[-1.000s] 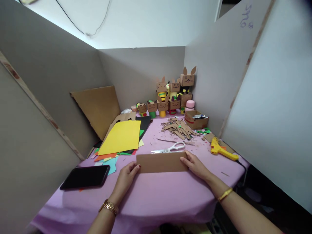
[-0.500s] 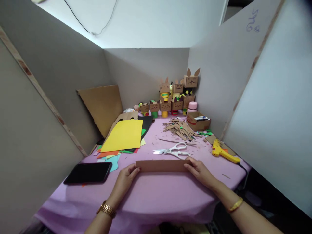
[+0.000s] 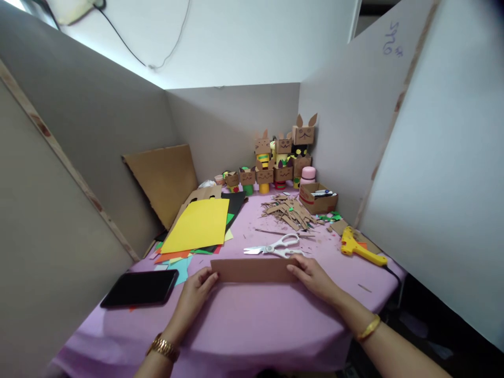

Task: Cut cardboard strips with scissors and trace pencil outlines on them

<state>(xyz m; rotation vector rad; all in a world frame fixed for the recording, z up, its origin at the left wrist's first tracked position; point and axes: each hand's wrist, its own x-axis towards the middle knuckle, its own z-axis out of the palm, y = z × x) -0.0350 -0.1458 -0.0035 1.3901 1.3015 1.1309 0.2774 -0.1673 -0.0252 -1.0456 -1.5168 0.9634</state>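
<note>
A long brown cardboard strip point(image 3: 254, 271) is stretched level between my two hands, above the purple cloth. My left hand point(image 3: 199, 289) pinches its left end, thumb in front. At the other end my right hand point(image 3: 313, 275) grips it the same way, fingers behind the strip and partly hidden. Just beyond the strip lie white-handled scissors point(image 3: 271, 247), blades apart and pointing left, close to my right fingertips. A thin stick point(image 3: 275, 232) rests behind the scissors.
Left are a black phone point(image 3: 139, 288), yellow paper point(image 3: 199, 223) on other sheets, and a leaning cardboard panel point(image 3: 161, 178). Right are a yellow glue gun point(image 3: 360, 249) and an open box point(image 3: 318, 198). Cardboard scraps point(image 3: 289, 211) and several cardboard animal figures point(image 3: 264, 175) stand further back.
Both hands and the strip have shifted slightly left in view, along with a small tilt of the camera. My grip on the strip is the same.
</note>
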